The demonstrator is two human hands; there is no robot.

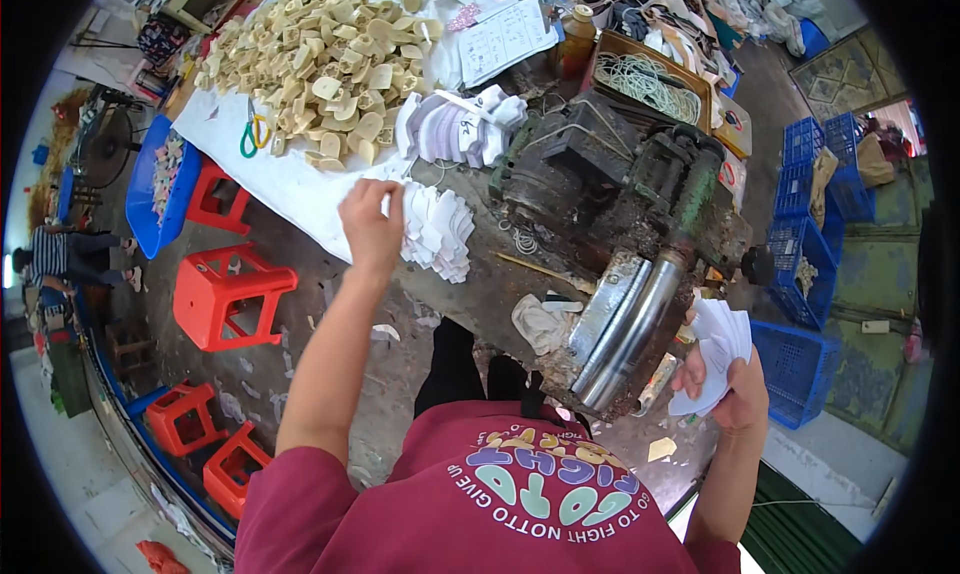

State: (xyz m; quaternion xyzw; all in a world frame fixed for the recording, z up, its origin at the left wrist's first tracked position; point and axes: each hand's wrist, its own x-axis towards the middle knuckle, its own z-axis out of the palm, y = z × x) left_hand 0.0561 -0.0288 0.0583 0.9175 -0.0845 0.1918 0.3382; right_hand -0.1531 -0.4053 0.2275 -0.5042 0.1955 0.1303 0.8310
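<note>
My left hand is over the edge of the worktable, fingers curled in a pinch. Right beside its fingertips lies a fanned row of thin white cut pieces; whether one is between the fingers I cannot make out. My right hand grips a fanned bunch of white cut pieces at the right of the machine. Between my hands stands a greasy, dark green machine with two shiny metal rollers at its near end. A crumpled whitish rag lies beside the rollers.
Behind the white row are lilac-and-white stacked pieces and a large heap of cream-coloured pieces. Green-and-yellow scissors lie on the white sheet. Red stools stand on the left, blue crates on the right. A box holds cord.
</note>
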